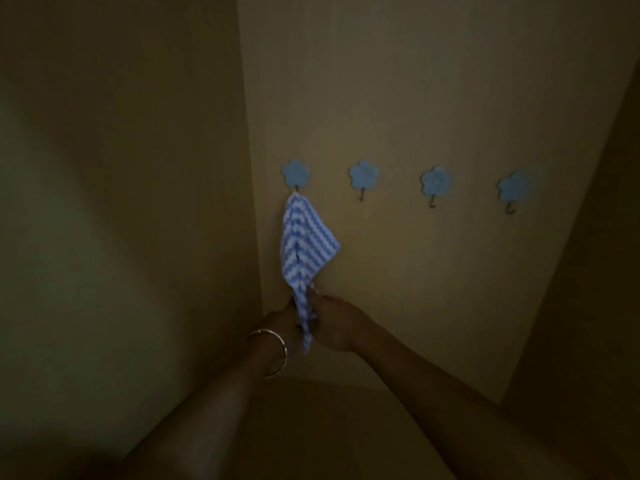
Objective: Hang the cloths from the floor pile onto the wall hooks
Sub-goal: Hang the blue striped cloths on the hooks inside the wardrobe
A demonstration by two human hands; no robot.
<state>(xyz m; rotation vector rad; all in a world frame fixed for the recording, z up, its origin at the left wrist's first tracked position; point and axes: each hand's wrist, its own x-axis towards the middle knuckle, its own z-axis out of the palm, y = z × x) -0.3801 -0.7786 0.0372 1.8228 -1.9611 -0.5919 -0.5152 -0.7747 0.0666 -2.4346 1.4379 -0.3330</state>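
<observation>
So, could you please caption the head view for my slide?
Left hand and right hand hold the tail of a striped cloth hung on the leftmost flower hook of four.

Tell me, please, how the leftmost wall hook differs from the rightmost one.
The leftmost hook carries a striped cloth; the rightmost hook hangs bare. The leftmost hook sits beside the wall corner; the rightmost hook is farthest from it. Both have blue flower-shaped plates with a small hook below.

Both arms stretched forward, hands nearly touching. Left hand [281, 318], bangle [275, 353] on its wrist, and right hand [334, 327] each pinch the cloth [306, 237] at its lower tip, fingers curled.
</observation>
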